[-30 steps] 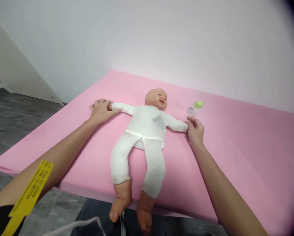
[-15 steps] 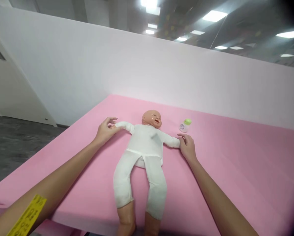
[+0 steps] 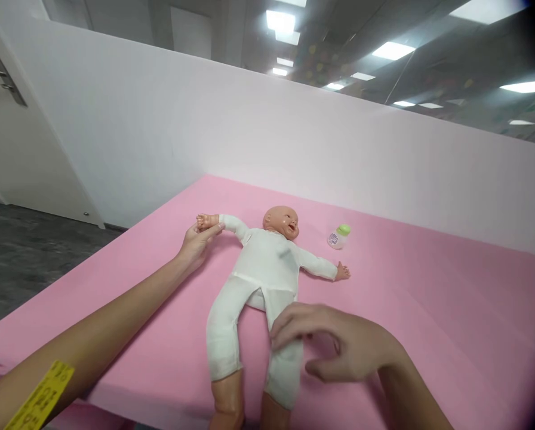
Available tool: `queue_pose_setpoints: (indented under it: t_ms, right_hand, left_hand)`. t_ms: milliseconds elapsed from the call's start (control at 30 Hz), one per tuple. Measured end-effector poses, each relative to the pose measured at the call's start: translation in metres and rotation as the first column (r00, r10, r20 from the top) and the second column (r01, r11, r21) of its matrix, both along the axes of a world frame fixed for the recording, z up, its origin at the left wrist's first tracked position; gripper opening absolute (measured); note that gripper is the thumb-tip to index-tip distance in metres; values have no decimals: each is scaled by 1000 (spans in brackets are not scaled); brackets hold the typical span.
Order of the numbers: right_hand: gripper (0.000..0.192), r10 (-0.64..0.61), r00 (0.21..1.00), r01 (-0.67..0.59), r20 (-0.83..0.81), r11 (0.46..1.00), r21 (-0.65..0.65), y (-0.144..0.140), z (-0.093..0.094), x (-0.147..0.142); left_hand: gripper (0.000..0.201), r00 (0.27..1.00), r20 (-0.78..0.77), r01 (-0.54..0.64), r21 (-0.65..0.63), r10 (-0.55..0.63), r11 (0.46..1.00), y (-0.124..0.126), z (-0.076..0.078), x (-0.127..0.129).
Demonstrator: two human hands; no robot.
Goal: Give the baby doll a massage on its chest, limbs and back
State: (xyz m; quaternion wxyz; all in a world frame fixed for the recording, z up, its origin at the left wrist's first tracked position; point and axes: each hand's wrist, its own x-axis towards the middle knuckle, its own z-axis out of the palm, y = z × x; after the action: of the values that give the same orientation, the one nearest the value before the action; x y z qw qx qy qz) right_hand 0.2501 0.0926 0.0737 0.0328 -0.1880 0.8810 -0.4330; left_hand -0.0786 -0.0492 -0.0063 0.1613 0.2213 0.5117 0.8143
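Note:
A baby doll [image 3: 267, 263] in a white cloth suit lies on its back on a pink-covered table [image 3: 429, 310], arms spread, its head turned toward the right. My left hand [image 3: 196, 245] is closed lightly round the doll's wrist at the left, thumb along the cuff; the doll's small fingers show above mine. My right hand [image 3: 339, 340], slightly smeared by motion, is over the doll's leg on the right with thumb and fingers apart and nothing in it. Whether its fingertips touch the white trouser leg, I cannot tell.
A small clear bottle [image 3: 338, 237] with a green cap lies near the doll's outstretched right-side hand. A white partition [image 3: 294, 143] rises behind the table. At the left is a door [image 3: 25, 131] with a metal handle. A yellow tape [image 3: 41, 397] is on my left forearm.
My right hand has left the doll's hand at the right and come down and toward me over the leg. My left hand stays at the doll's other wrist, which shows more now.

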Motion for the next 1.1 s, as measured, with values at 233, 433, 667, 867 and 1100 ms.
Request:
queue_pose_setpoints:
  t_ms: [233, 433, 667, 867, 1100]
  right_hand:
    - [68, -161, 979, 199, -122, 878, 435, -30, -20, 6]
    - [41, -92, 935, 286, -341, 765, 577, -35, -43, -12]
    - [46, -13, 712, 377, -702, 851, 366, -30, -72, -34]
    - [49, -86, 595, 345, -799, 925, 157, -24, -81, -44]
    - [42, -8, 626, 359, -780, 891, 279, -28, -77, -41]
  left_hand:
    - [75, 958, -244, 129, -112, -153, 985, 10, -2, 28]
    - [60, 692, -689, 11, -288, -215, 957, 33, -9, 38]
    - [52, 501, -831, -6, -284, -243, 959, 49, -17, 25]
    - [63, 591, -737, 57, -367, -327, 928, 38, -11, 30]
    - [47, 631, -717, 20, -367, -297, 930, 41, -13, 30]
